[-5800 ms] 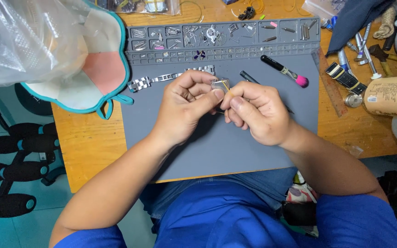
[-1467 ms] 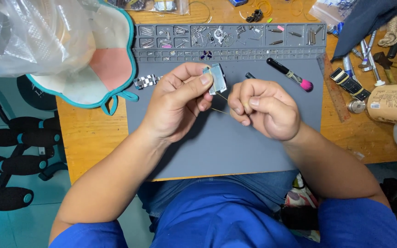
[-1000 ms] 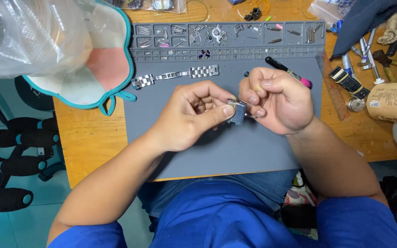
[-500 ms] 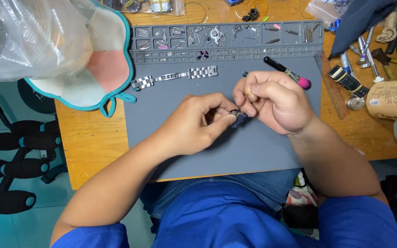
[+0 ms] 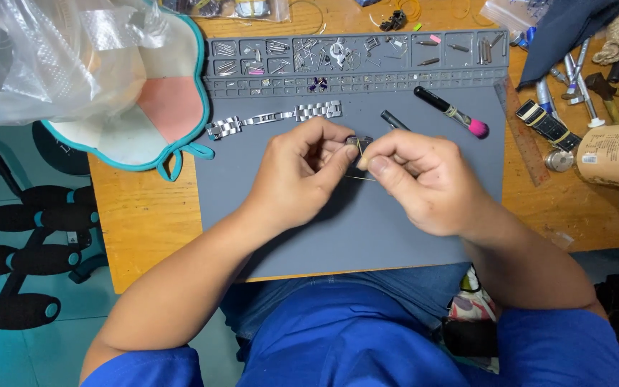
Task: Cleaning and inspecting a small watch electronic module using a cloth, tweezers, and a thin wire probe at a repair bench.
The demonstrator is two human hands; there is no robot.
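My left hand and right hand pinch one small dark part over the grey mat; metal bracelet, pink-tipped brush, brown labelled can nearby.

Hands meet over mat on my table.
I see bracelet behind left hand, brush behind right hand, parts tray at the mat's far edge.

1. A watch-repair workshop: a grey silicone mat with parts compartments covers the wooden worktop.
2. A steel link watch bracelet, pink-tipped brush and scattered metal hand tools lie around.
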